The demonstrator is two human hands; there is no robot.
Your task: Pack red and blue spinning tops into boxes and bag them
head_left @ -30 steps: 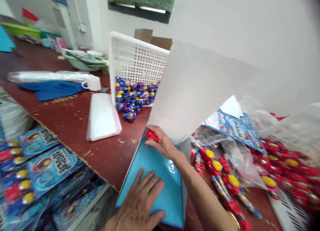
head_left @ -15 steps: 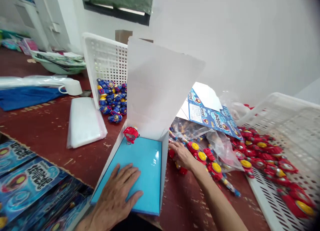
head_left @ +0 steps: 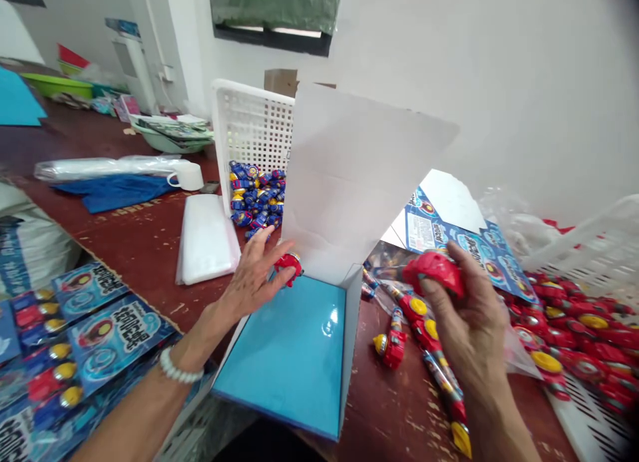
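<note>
Your left hand (head_left: 252,279) has shifted from lying flat on the smooth, glossy blue panel (head_left: 284,355) to the far-left corner of the open cardboard box (head_left: 352,315), fingers spread around a rounded red toy (head_left: 290,265); whether they grip it cannot be told. Your right hand (head_left: 472,322) has risen from beside the box and pinches a second red toy (head_left: 439,273) between thumb and fingers, so each hand is now at a toy. Behind the panel stands the matte white lid (head_left: 349,176), above the chipped, dark-red tabletop (head_left: 374,412).
</note>
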